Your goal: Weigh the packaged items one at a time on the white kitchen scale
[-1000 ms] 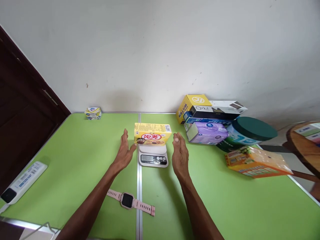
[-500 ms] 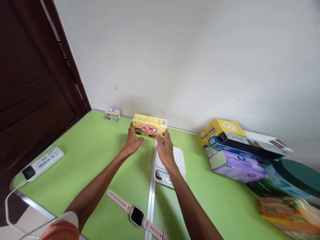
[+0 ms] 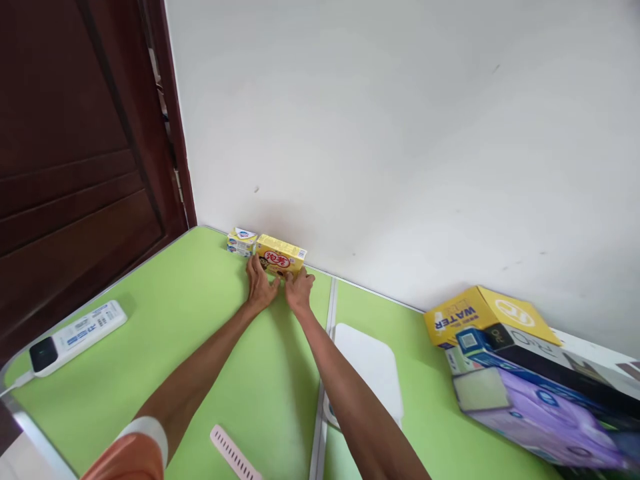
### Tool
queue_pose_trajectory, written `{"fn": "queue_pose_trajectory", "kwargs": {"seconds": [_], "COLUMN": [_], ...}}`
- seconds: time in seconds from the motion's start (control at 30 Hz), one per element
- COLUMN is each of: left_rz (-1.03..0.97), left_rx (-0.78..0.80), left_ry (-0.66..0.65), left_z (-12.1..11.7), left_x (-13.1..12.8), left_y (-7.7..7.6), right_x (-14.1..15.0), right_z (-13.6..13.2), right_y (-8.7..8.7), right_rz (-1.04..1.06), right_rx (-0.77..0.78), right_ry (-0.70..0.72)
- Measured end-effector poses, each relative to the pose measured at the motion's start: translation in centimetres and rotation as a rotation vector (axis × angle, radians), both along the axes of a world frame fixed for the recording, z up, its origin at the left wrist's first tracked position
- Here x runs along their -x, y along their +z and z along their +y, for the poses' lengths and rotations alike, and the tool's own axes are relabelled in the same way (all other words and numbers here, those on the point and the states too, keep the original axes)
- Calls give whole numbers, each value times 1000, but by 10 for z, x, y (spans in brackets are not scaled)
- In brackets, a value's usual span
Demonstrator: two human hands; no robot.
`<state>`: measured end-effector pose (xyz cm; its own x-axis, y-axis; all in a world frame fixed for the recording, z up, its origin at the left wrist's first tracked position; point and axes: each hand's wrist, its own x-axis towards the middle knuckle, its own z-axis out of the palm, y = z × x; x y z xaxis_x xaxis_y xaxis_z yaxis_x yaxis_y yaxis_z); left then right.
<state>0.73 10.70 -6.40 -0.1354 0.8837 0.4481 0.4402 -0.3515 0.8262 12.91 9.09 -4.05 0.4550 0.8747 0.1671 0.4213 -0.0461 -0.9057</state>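
A yellow snack box (image 3: 278,257) with red Chinese lettering stands at the back edge of the green table, close to the wall. My left hand (image 3: 259,283) has its fingers at the box's left front corner. At the right end, my right hand (image 3: 300,288) grips the box low, its fingertips partly hidden. Just left of the snack box sits a pair of small stacked yellow-and-white boxes (image 3: 242,242), very near or touching it. Behind my right forearm lies the white kitchen scale (image 3: 373,367) with a bare platform; its display is hidden.
At right are a yellow WATER box (image 3: 475,313), a black-and-white box (image 3: 540,353) and a purple tissue pack (image 3: 530,413). A white power bank-like device (image 3: 80,337) with a cable lies at left. A pink watch strap (image 3: 234,453) shows at the front. The wall (image 3: 375,133) borders the table.
Both hands took the snack box off the scale and carried it back and left to the small boxes by the wall. My view has turned left.
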Motion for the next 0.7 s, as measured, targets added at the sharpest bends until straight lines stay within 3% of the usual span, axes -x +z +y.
{"fn": "queue_pose_trajectory", "kwargs": {"seconds": [0.07,0.23,0.5,0.6,0.7], "left_rz": [63,283,357,377,407], "left_rx": [-37,95,130,120,111], "left_ry": [17,-164,-143,-127,-111], "left_z": [-2,-3,2,9,14], "left_x": [1,1,-3,-3,0], "left_y": [-1,7,4,4,7], "right_x": [7,23,17,17,19], "right_z": [5,5,17,16,-2], "right_y": [-2,-9,-15,-8,12], "right_rz": [0,23,106,139,127], "right_rx": [-5,-66,-121,-135,-116], "right_ry": [-29,-36,67,74,57]}}
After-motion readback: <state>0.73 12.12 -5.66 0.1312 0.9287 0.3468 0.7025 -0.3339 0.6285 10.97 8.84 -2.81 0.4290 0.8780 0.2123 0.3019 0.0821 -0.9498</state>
